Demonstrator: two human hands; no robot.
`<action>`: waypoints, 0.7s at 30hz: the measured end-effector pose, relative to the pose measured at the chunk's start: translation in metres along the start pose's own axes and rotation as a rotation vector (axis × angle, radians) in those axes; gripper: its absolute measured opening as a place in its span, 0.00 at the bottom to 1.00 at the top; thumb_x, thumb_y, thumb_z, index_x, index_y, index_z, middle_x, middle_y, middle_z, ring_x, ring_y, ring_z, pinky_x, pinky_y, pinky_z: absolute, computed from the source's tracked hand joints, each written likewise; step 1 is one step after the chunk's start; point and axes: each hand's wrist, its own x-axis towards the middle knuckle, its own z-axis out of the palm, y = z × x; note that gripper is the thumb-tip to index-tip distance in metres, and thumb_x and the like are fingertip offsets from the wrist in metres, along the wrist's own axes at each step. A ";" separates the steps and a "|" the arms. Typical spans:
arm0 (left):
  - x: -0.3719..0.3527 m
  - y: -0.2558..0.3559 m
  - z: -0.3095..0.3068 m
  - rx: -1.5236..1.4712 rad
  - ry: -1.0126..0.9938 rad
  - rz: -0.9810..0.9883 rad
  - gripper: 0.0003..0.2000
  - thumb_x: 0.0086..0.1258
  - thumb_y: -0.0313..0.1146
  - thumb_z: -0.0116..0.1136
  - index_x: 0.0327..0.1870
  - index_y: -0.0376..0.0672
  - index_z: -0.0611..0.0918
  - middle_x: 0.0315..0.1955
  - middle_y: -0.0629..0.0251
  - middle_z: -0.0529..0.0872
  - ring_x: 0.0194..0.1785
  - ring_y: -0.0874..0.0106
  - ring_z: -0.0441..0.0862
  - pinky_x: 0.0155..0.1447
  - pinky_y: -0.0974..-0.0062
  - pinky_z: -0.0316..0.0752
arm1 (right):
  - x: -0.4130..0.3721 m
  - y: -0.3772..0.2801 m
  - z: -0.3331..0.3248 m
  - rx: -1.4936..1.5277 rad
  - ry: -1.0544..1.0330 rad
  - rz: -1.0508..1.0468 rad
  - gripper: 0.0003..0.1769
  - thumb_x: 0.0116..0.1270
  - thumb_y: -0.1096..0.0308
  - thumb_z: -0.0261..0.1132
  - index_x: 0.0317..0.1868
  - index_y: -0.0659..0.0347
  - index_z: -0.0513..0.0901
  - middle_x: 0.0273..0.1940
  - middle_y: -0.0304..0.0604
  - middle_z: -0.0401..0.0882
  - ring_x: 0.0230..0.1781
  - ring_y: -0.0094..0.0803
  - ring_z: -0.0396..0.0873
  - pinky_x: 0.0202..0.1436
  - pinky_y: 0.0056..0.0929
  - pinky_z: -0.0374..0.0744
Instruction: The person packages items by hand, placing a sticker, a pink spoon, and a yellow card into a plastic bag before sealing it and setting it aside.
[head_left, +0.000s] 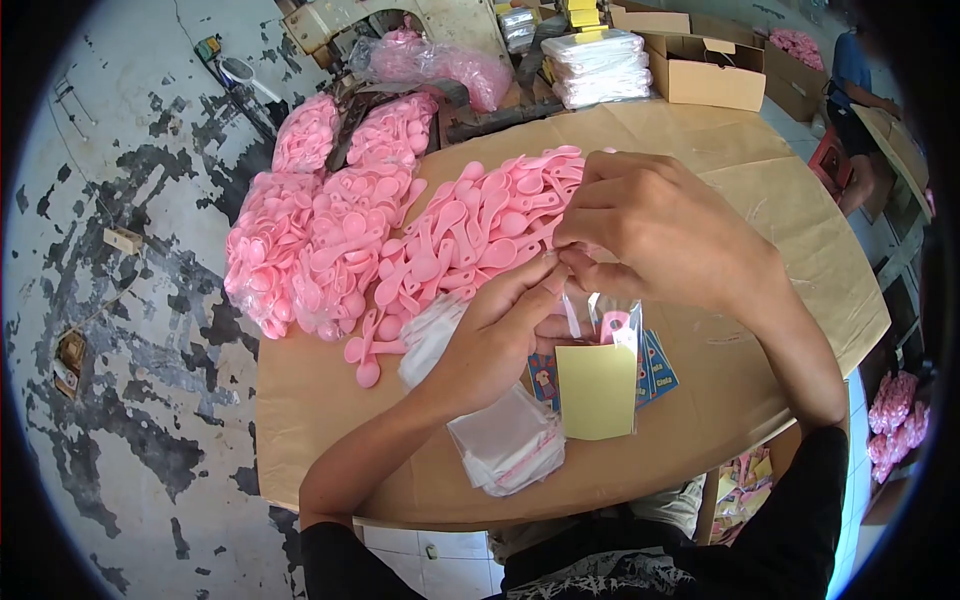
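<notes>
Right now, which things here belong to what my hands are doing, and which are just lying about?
In hand: left hand, right hand, clear bag with yellow card, loose pink spoons, stack of empty bags, printed cards.
Lying about: bagged spoons, cardboard boxes, white packets.

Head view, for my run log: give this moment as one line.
left hand: pinching clear bag mouth | right hand: pinching same mouth | in bag: yellow card, pink scoop | table: loose pink scoops

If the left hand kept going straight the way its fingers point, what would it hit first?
Most likely the right hand: the left hand points at its fingers, just above the clear bag.
</notes>
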 end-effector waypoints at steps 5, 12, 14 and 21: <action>0.004 -0.011 -0.008 0.201 0.002 0.042 0.23 0.81 0.35 0.38 0.71 0.31 0.59 0.61 0.54 0.74 0.56 0.56 0.82 0.57 0.66 0.80 | 0.003 0.000 0.006 0.022 0.009 0.035 0.09 0.49 0.67 0.68 0.25 0.62 0.78 0.26 0.44 0.80 0.34 0.42 0.80 0.39 0.39 0.79; 0.004 -0.002 -0.002 0.043 -0.007 0.120 0.23 0.82 0.36 0.34 0.71 0.34 0.58 0.57 0.49 0.77 0.56 0.55 0.81 0.59 0.64 0.79 | 0.005 0.004 0.005 0.132 0.265 0.260 0.09 0.50 0.71 0.69 0.27 0.65 0.76 0.26 0.46 0.79 0.29 0.40 0.80 0.33 0.34 0.77; 0.005 -0.002 0.002 0.028 -0.041 0.148 0.22 0.82 0.37 0.33 0.71 0.34 0.59 0.60 0.47 0.75 0.56 0.55 0.82 0.59 0.65 0.78 | 0.004 0.015 -0.005 0.166 0.280 0.351 0.08 0.51 0.72 0.69 0.28 0.65 0.78 0.27 0.46 0.80 0.29 0.39 0.80 0.33 0.33 0.77; 0.007 -0.004 0.000 -0.034 0.019 0.168 0.21 0.81 0.35 0.34 0.69 0.32 0.61 0.58 0.50 0.77 0.56 0.58 0.82 0.60 0.64 0.78 | 0.002 0.015 -0.024 0.165 0.055 0.068 0.11 0.53 0.65 0.68 0.33 0.65 0.83 0.31 0.49 0.82 0.32 0.43 0.81 0.39 0.39 0.78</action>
